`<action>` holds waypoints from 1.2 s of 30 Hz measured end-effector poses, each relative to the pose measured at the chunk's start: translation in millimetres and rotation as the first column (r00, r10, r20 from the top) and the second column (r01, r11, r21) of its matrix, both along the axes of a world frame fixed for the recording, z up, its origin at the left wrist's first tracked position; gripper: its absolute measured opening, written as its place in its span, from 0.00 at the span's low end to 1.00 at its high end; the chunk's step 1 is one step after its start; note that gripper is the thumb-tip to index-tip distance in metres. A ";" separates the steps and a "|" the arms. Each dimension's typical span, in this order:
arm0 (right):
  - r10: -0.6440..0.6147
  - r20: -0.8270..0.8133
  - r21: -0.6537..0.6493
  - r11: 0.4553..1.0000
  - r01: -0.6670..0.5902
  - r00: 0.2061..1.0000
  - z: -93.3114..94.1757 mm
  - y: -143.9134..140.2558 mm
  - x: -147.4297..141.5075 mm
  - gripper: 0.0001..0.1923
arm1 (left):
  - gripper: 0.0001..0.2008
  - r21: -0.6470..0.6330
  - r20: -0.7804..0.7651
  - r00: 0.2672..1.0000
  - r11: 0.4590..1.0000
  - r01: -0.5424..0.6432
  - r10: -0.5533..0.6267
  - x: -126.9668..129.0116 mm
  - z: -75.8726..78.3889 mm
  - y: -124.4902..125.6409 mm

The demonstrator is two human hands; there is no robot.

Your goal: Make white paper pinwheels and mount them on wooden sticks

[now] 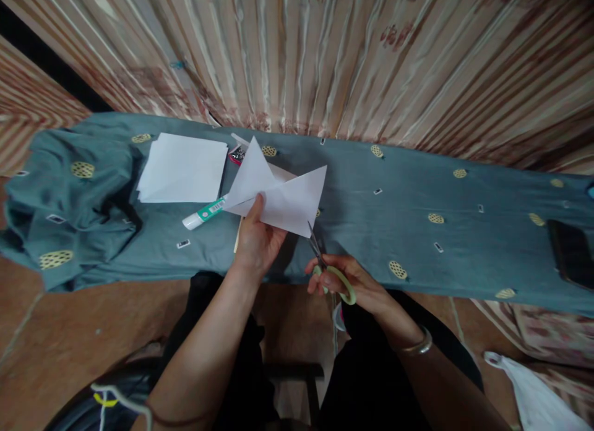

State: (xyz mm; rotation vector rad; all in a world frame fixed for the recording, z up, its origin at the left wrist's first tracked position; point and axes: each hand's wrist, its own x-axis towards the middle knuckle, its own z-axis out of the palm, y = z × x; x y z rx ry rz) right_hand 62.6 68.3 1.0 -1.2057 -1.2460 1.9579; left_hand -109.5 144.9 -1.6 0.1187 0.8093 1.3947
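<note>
A folded sheet of white paper [292, 199] with two pointed corners standing up is gripped in my left hand [260, 236], the thumb pressed on top and the fingers underneath. My right hand [348, 276] holds a pair of scissors [344, 287] with pale green handles. The blades point up and away from me, their tips at the paper's lower right corner. A green and white glue stick [204, 213] lies left of the paper, its far end partly covered by it. Behind the paper's left point sits a small red-edged item [237, 154], partly hidden.
A stack of white paper [183, 168] rests on the teal pineapple-print cloth [417, 245] to the left. Bunched cloth [83, 196] fills the far left end. A dark phone [570, 253] lies at the right. Pleated curtains [297, 60] hang behind.
</note>
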 end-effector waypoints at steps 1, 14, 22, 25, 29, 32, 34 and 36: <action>-0.004 0.001 0.005 1.000 0.004 1.000 0.5 0.1 -0.3 0.24 | 0.17 -0.004 -0.001 1.000 1.000 0.001 -0.001 1.0 -0.1 -0.2; -0.007 -0.003 0.048 0.999 0.007 1.000 -4.3 0.2 0.9 0.21 | 0.11 -0.027 -0.010 1.000 0.999 0.019 -0.020 8.2 4.1 -3.7; -0.002 0.019 0.036 0.999 0.001 1.000 -2.4 0.7 -1.5 0.23 | 0.09 -0.062 0.039 0.999 0.998 0.015 -0.012 8.7 7.1 -4.2; 0.019 0.025 0.018 1.000 -0.020 0.999 -1.3 0.9 -1.2 0.25 | 0.11 -0.081 0.077 0.997 0.997 0.012 -0.006 9.2 11.1 -4.3; 0.028 0.036 0.017 0.999 -0.029 0.999 -1.3 1.3 -1.0 0.25 | 0.12 -0.092 0.123 0.992 0.996 0.009 0.003 9.8 14.1 -3.9; 0.049 0.044 0.007 0.999 -0.049 0.998 -0.7 1.8 -0.4 0.24 | 0.13 -0.090 0.138 0.990 0.996 -0.002 0.015 9.5 13.5 -3.5; 0.056 0.045 0.002 0.998 -0.056 0.997 -0.7 1.9 0.3 0.25 | 0.14 -0.080 0.143 0.990 0.997 0.004 0.007 8.8 11.8 -3.4; 0.052 0.039 0.008 0.999 -0.052 0.998 -2.0 1.5 0.9 0.26 | 0.15 -0.068 0.147 0.989 0.998 0.017 -0.007 7.9 10.1 -3.5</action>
